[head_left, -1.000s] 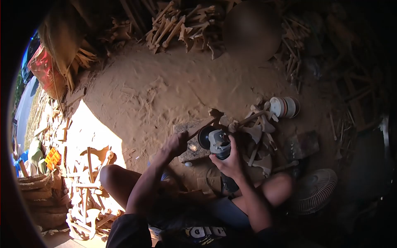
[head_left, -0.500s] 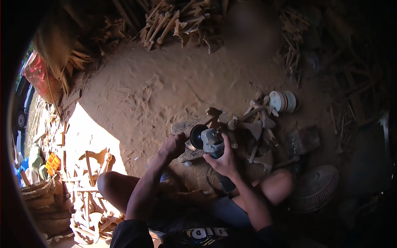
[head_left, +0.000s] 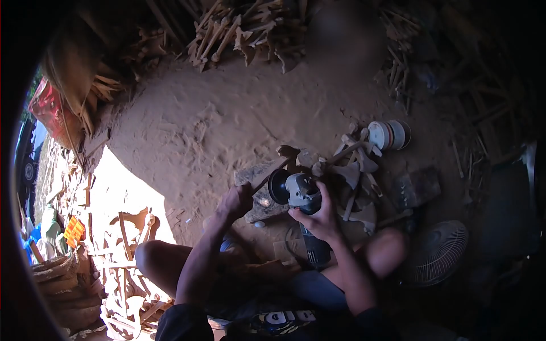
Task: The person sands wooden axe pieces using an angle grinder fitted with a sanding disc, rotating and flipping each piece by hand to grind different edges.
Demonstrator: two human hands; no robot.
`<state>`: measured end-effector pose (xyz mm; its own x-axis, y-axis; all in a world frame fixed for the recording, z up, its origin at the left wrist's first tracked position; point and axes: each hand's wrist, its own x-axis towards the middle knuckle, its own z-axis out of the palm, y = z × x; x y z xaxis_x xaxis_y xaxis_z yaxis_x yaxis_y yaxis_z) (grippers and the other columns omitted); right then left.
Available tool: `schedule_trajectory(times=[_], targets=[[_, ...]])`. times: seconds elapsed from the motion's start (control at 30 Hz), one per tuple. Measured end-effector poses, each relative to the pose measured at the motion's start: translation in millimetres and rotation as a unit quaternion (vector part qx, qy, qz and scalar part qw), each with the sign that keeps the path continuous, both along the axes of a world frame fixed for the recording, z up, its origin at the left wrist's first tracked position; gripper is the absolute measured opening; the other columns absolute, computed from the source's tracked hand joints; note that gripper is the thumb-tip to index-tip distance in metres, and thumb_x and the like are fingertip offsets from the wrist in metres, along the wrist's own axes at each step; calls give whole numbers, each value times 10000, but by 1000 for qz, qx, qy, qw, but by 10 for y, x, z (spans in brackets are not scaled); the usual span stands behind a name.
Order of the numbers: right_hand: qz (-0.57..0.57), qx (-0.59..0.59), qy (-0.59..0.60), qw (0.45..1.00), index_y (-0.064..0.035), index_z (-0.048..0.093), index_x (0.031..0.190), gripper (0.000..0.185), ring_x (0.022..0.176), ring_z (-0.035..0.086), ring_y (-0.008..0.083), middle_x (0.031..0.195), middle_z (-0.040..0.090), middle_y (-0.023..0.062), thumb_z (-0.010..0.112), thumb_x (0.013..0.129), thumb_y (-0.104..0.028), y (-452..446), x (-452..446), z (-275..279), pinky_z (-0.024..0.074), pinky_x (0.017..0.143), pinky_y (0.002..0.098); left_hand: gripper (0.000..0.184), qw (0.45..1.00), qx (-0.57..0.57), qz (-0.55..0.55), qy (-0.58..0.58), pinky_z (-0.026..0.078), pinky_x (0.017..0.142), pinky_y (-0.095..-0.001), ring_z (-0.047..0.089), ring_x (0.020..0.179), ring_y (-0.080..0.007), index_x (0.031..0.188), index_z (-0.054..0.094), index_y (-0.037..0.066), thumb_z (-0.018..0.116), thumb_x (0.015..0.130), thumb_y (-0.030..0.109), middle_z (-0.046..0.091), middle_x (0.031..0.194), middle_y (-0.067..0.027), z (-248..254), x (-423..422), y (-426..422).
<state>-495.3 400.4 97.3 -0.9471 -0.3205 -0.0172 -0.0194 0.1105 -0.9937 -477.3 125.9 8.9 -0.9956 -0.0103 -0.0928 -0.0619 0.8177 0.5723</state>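
My right hand (head_left: 319, 217) is wrapped round an angle grinder (head_left: 302, 192) with a grey head and dark body. Its dark round disc (head_left: 278, 186) faces left, against or very close to a long brown bone (head_left: 288, 152) with a flared far end. My left hand (head_left: 235, 203) is closed on the near end of that bone, left of the disc. Beneath both lies a rough stone block (head_left: 256, 176) on the dirt. Whether the disc touches the bone I cannot tell for certain.
Several bones (head_left: 354, 165) lie right of the block, near a white bucket (head_left: 388, 135) on its side. A fan (head_left: 438, 253) stands by my right knee. More bones are heaped at the back (head_left: 224, 34) and in sunlight at the left (head_left: 125, 273).
My right hand and the grinder have shifted slightly right, and the grinder's body is more upright in view. The bone's far end has moved a little left; my left hand keeps its grip.
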Motion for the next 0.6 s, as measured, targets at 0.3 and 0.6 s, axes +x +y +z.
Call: schedule_trajectory(times=[0.3,0.6], targets=[[-146,-30,44,988,-8,373,1425,774,925,627,158,1115,595,96,807,790,-93,513,-2,490,533,839,330,218,979,189,68,41,472,540,-375,564,609,-149,968,591,-21,660,814,116,583,695,-61,262,-152,-146],[-316,-249,-109,909,-19,626,1113,449,707,653,200,905,655,87,714,898,-404,1362,56,1083,560,624,332,130,820,564,96,-3,389,431,-272,494,495,-76,991,575,45,635,878,71,519,656,35,1291,-146,252]])
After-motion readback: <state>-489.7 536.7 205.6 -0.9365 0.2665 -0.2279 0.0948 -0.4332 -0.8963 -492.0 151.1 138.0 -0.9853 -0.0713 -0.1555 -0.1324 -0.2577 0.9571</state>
